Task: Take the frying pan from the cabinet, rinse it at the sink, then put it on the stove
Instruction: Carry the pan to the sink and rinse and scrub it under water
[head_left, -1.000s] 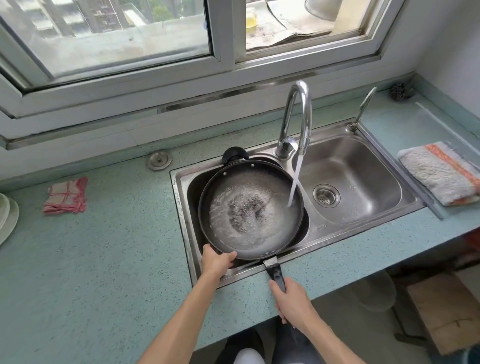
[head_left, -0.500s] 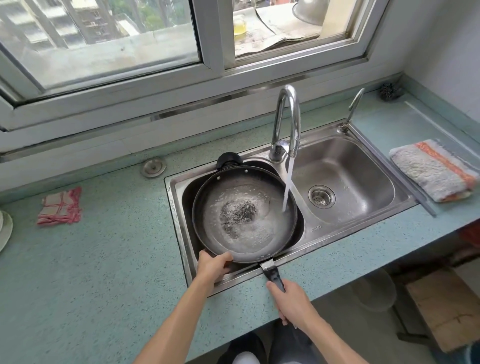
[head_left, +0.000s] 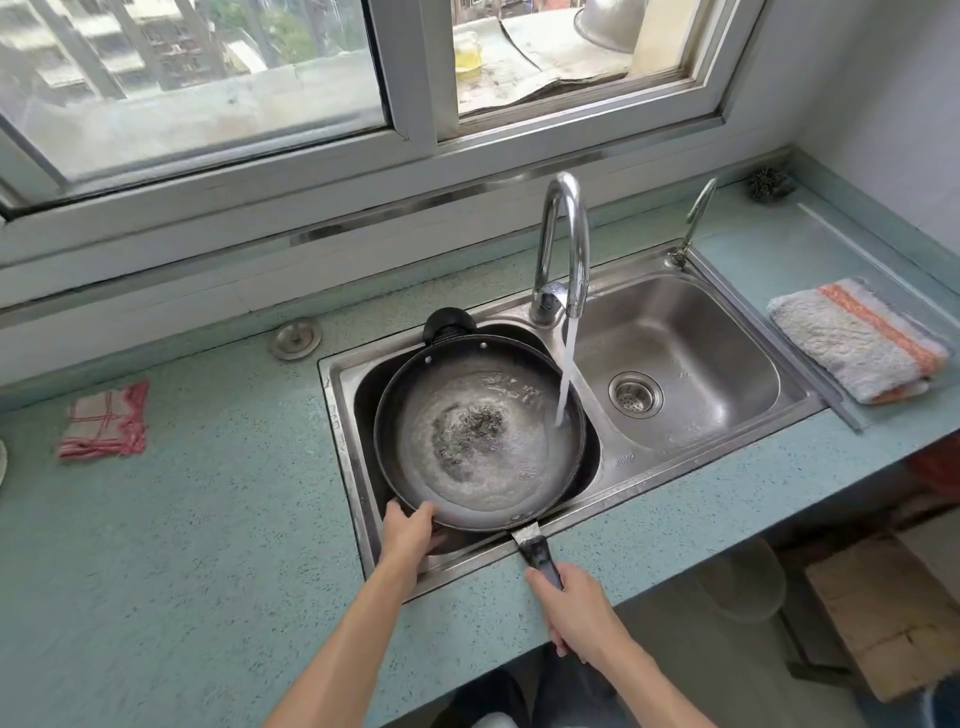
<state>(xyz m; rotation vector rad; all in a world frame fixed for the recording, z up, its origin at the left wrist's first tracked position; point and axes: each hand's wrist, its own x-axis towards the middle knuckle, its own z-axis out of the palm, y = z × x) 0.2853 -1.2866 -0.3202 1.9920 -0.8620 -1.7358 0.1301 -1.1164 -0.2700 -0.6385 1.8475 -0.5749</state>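
Observation:
A black frying pan (head_left: 478, 431) lies over the left basin of the steel double sink (head_left: 628, 457), with water pooled and rippling inside it. The curved chrome faucet (head_left: 563, 244) runs a stream onto the pan's right inner edge. My left hand (head_left: 410, 530) grips the pan's near-left rim, thumb on top. My right hand (head_left: 576, 603) is wrapped round the pan's black handle (head_left: 540, 553), which sticks out over the counter's front edge. The stove is out of view.
The teal speckled counter (head_left: 182, 545) holds a red checked cloth (head_left: 104, 421) at left and a folded grey-orange towel (head_left: 857, 338) at right. A round metal sink plug (head_left: 296, 339) lies behind the sink. A scrubber (head_left: 769, 183) sits in the far corner. A cardboard box (head_left: 893, 608) is on the floor.
The pan stays over the left basin under the running water, and the pooled water has shifted inside it. Both hands keep their hold; the camera has moved a little.

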